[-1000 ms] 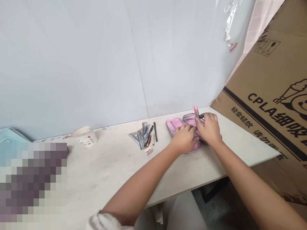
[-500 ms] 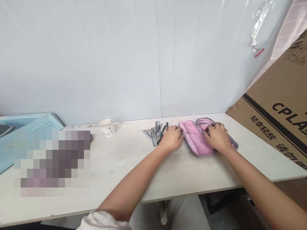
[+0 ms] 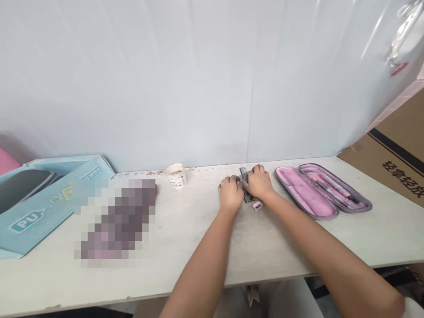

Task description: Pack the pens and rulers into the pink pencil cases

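My left hand (image 3: 231,193) and my right hand (image 3: 261,182) meet over a small pile of see-through rulers (image 3: 244,173) on the table. The fingers of both are bent in around the pile and hide much of it. Just below my right hand lies a small pale pink pencil sharpener (image 3: 257,206). To the right, a pink pencil case (image 3: 308,194) with a grey edge lies unzipped and spread flat. Several pens (image 3: 336,192) rest in its right half.
A paper cup (image 3: 178,179) stands near the wall. Left of it lie a blurred-out purple object (image 3: 122,221) and a light blue box (image 3: 43,216) with a dark thing inside. A cardboard carton (image 3: 394,145) stands at the right end of the table (image 3: 185,269).
My right hand has left the pencil case and come over to the rulers, where my left hand also is. The pens in the case and the sharpener now show. The view has turned left.
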`<action>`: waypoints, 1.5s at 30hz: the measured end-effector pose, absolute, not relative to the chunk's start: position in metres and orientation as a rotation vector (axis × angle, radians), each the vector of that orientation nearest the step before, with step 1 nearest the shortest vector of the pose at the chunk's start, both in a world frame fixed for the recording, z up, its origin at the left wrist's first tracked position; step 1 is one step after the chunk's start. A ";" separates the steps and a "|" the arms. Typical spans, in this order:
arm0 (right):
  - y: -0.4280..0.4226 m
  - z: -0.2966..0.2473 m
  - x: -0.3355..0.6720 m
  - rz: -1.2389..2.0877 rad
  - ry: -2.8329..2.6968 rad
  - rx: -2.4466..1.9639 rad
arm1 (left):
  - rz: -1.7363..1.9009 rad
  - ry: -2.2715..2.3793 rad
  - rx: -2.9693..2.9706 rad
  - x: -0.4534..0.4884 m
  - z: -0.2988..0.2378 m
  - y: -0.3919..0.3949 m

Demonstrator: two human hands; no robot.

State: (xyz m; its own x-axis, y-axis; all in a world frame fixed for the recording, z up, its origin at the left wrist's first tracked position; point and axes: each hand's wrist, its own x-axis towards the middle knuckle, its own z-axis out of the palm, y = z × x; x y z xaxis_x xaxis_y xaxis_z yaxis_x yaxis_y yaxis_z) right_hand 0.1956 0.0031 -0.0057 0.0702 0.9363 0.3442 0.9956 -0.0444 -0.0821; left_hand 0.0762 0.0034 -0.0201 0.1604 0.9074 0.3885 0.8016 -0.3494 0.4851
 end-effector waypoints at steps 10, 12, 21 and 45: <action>-0.002 -0.007 0.199 -0.334 -1.928 -1.774 | 1.177 1.356 1.887 0.079 -0.020 0.009; -0.016 -0.007 0.204 -0.392 -1.958 -1.561 | 1.218 1.196 1.733 0.083 -0.019 0.009; -0.079 0.002 0.257 -0.505 -1.947 -1.412 | 1.051 0.742 1.578 0.122 -0.003 -0.021; -0.134 -0.025 0.413 -0.580 -1.666 -2.067 | 0.656 1.606 2.631 0.160 0.018 -0.015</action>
